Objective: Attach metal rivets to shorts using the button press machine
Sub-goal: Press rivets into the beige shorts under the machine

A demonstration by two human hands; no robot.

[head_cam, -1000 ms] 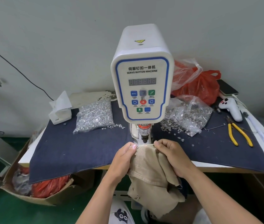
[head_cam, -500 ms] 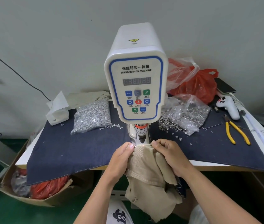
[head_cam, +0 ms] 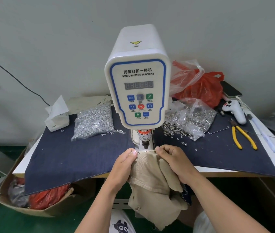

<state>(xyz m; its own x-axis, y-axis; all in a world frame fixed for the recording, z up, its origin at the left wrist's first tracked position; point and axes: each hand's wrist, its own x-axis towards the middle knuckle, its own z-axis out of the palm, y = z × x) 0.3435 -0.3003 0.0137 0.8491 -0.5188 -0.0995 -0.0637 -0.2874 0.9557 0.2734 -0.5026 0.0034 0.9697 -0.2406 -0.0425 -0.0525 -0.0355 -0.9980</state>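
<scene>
A white servo button machine (head_cam: 137,81) stands at the middle of the table, its press head (head_cam: 144,143) just above the fabric edge. Beige shorts (head_cam: 152,179) hang off the table's front edge. My left hand (head_cam: 125,165) pinches the shorts' top edge on the left and my right hand (head_cam: 175,162) pinches it on the right, holding the edge taut under the press head. Three small metal rivets (head_cam: 146,151) show along that edge between my fingertips.
A dark blue cloth (head_cam: 66,157) covers the table. A clear bag of silver rivets (head_cam: 94,120) lies to the left and another open bag (head_cam: 190,118) to the right with loose pieces spilled. Yellow pliers (head_cam: 241,137), a white controller (head_cam: 234,111), a red bag (head_cam: 202,88) and a tissue box (head_cam: 57,116) sit around.
Both hands keep the same pinch on the shorts' edge under the press head. Only the camera view has shifted slightly.
</scene>
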